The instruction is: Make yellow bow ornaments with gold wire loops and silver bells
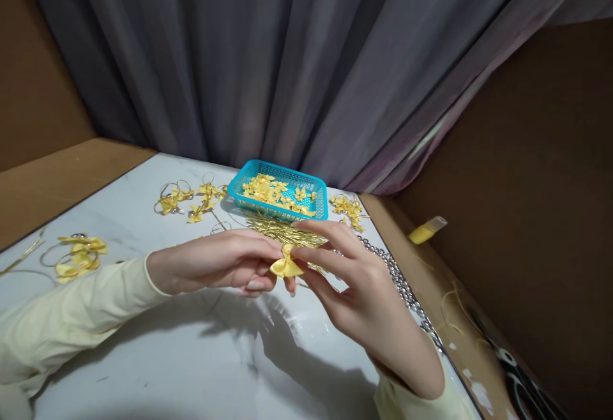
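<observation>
A small yellow ribbon bow is held up over the white tabletop, between my two hands. The fingertips of my left hand pinch it from the left. From the right, the thumb and forefinger of my right hand grip its side, the other fingers partly spread. Just beyond the hands lies a pile of gold wire ties, partly hidden by my fingers. Behind the pile stands a turquoise plastic basket with many yellow bows in it.
Bows on wire loops lie at the left, back left and right of the basket. Silver rings line the table's right edge. Beyond it are a yellow tube and black scissors. A grey curtain hangs behind.
</observation>
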